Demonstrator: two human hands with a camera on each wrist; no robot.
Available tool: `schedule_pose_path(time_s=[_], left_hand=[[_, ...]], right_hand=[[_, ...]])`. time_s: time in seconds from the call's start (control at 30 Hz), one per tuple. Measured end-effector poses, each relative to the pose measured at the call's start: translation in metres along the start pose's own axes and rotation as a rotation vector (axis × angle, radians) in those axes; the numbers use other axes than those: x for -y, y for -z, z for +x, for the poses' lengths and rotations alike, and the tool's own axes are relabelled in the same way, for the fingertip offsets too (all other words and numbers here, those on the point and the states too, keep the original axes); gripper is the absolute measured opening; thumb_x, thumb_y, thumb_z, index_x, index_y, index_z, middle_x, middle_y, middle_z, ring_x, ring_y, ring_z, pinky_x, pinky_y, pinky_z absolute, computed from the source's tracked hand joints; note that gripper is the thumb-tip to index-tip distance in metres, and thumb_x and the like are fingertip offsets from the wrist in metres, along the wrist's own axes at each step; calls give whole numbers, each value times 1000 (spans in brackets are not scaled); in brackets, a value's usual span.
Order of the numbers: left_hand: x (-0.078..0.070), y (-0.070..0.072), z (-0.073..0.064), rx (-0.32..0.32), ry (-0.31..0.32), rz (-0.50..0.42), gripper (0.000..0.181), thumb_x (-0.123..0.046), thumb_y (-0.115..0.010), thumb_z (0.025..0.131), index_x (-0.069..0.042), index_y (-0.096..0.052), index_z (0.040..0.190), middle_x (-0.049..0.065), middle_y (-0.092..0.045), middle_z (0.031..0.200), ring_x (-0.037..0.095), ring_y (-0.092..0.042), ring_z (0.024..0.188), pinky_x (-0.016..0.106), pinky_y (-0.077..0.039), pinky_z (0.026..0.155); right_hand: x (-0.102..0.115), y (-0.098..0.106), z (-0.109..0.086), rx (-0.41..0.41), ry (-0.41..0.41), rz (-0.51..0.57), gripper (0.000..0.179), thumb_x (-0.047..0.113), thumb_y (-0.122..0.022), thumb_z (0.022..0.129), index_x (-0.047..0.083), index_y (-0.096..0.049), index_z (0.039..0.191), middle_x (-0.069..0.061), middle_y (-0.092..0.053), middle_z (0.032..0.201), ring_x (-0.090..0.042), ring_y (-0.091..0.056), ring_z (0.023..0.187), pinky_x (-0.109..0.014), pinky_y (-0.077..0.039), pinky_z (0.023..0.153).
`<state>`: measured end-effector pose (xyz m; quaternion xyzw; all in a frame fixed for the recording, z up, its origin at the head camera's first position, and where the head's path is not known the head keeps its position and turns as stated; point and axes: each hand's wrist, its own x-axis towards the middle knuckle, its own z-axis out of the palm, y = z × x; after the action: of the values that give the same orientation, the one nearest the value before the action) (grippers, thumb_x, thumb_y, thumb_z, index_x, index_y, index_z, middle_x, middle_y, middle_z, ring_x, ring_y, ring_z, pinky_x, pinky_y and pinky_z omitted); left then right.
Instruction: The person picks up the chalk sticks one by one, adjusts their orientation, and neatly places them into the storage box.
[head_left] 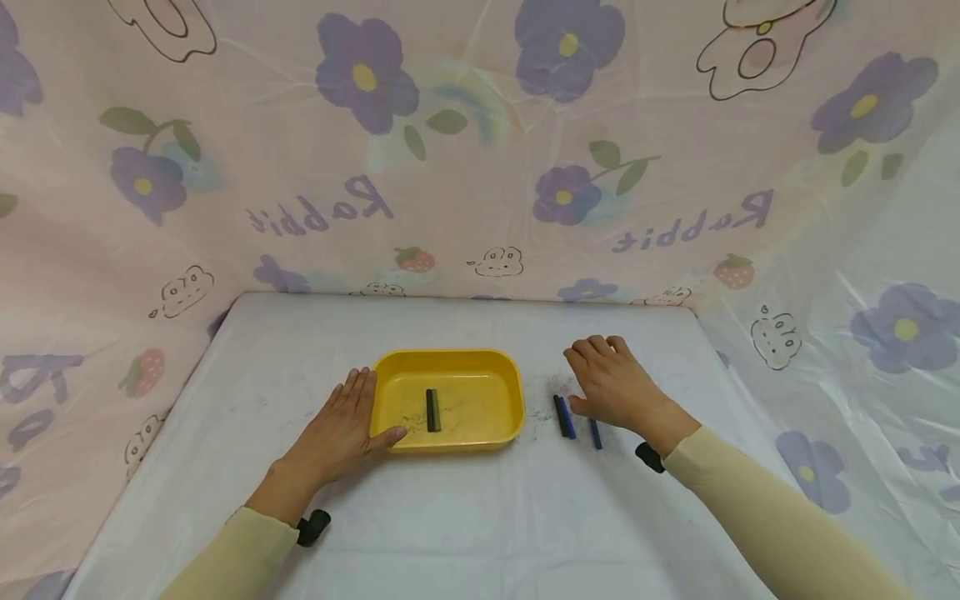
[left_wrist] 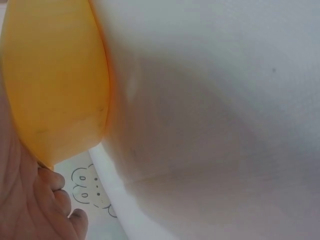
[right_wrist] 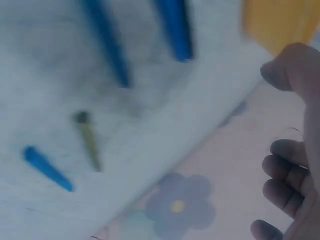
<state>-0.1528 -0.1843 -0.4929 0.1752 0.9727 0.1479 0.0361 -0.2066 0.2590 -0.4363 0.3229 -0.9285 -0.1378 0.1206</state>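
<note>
A yellow tray [head_left: 480,400] stands on the white table, holding a black stick [head_left: 430,411] and an olive stick [head_left: 437,410] side by side. My left hand [head_left: 337,429] rests against its left end, fingers straight along the outer wall, thumb over the near rim. To the right of the tray, my right hand [head_left: 618,385] hovers above loose sticks with nothing in its loosely bent fingers. Below it lie a black stick [head_left: 559,417], a blue stick [head_left: 568,419] and another blue stick [head_left: 596,435]. The right wrist view also has a short olive stick [right_wrist: 90,145] and a short blue stick [right_wrist: 47,168].
Dark smudges mark the white tabletop [head_left: 540,421] around the sticks and the tray floor. A flower-print curtain [head_left: 465,183] hangs along the back and both sides of the table. A black wrist strap piece [head_left: 313,527] sits under the left forearm.
</note>
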Motion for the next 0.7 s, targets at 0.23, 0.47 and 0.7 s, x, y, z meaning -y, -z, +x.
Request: schedule_pose_path(time_s=[0.23, 0.47, 0.7], left_hand=[[0, -2, 0, -9, 0, 12, 110, -71, -49, 102, 13, -14, 163, 31, -16, 172, 46, -14, 162, 59, -16, 131], [1, -2, 0, -9, -8, -15, 109, -70, -49, 103, 12, -12, 164, 30, -15, 173, 45, -12, 162, 59, -16, 131], [2, -3, 0, -2, 0, -15, 110, -71, -49, 103, 12, -11, 164, 30, -14, 173, 45, -11, 162, 59, -15, 132]], right_hand=[[6, -24, -18, 54, 82, -34, 81, 58, -83, 83, 2, -59, 137, -14, -63, 133, -33, -57, 124, -56, -49, 107], [19, -36, -18, 136, 92, 0, 81, 60, -81, 83, 6, -59, 139, -12, -62, 136, -32, -55, 126, -55, -47, 109], [23, -39, -14, 172, 93, 3, 81, 61, -79, 84, 5, -60, 139, -12, -61, 136, -33, -55, 126, -56, -47, 108]])
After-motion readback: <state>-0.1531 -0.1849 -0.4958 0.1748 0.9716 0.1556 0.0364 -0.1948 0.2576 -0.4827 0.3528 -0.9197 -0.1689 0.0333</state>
